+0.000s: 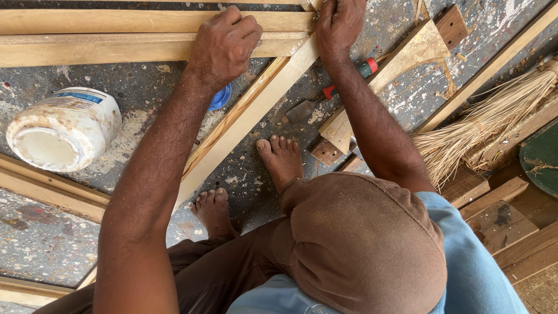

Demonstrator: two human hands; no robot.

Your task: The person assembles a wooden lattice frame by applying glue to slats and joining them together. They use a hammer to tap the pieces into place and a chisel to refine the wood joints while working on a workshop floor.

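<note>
My brown cap (363,241) fills the near corner of the view, with my blue shirt (474,256) below it and my bare feet (282,160) planted on the paint-spattered floor (46,238). Beyond them a long wooden strip (247,113) runs on a slant from the lower left up toward the top, where it meets two horizontal wooden rails (104,36) lying side by side. My left hand (225,45) sits curled on top of those rails, knuckles up, fingers folded down over the wood just left of where the slanted strip comes in. My right hand (339,24) presses on the upper end of the strip at the joint; its fingertips run out of view, so I cannot tell whether it grips anything. A white plastic tub (63,129) lies on its side to the left. A chisel with a red and green handle (334,87) rests on the floor under my right forearm, beside wood offcuts (407,55). A straw broom (485,125) lies at the right.
</note>
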